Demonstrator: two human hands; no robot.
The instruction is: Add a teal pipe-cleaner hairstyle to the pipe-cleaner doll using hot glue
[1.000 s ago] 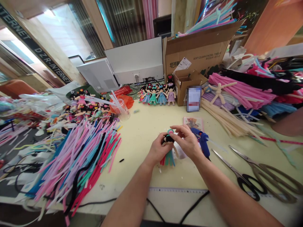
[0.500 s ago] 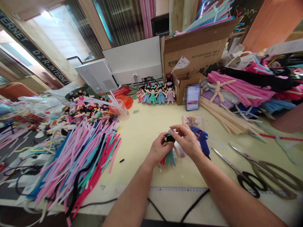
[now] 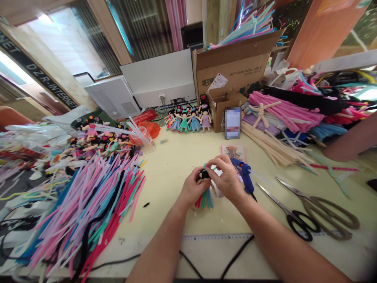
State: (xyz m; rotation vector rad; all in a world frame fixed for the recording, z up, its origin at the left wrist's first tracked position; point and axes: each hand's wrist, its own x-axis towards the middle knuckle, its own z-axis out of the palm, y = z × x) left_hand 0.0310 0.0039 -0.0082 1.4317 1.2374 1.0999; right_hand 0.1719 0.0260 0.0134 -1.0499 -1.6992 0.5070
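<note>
A small pipe-cleaner doll [image 3: 204,174] with black hair and a skirt of red, blue and green strips is held over the table between both hands. My left hand [image 3: 192,188] is closed around the doll's head and body from the left. At the top of the head, the fingertips of my right hand [image 3: 226,177] pinch a small teal piece [image 3: 206,166], which they mostly cover. Just right of my right hand lies a blue glue gun [image 3: 246,177]. The doll's face and much of its body are hidden by my fingers.
Black-handled scissors [image 3: 299,224] and larger brown-handled scissors [image 3: 330,214] lie at right. Colourful pipe cleaners [image 3: 88,208] heap at left, near a plastic cup [image 3: 144,139]. Finished dolls [image 3: 184,122], a phone [image 3: 233,122] and a cardboard box [image 3: 235,59] stand behind. A ruler [image 3: 218,237] lies in front.
The camera view has shifted slightly, so the scene sits further left. My right fingertips now cover more of the piece on the doll's head; both hands stay on the doll.
</note>
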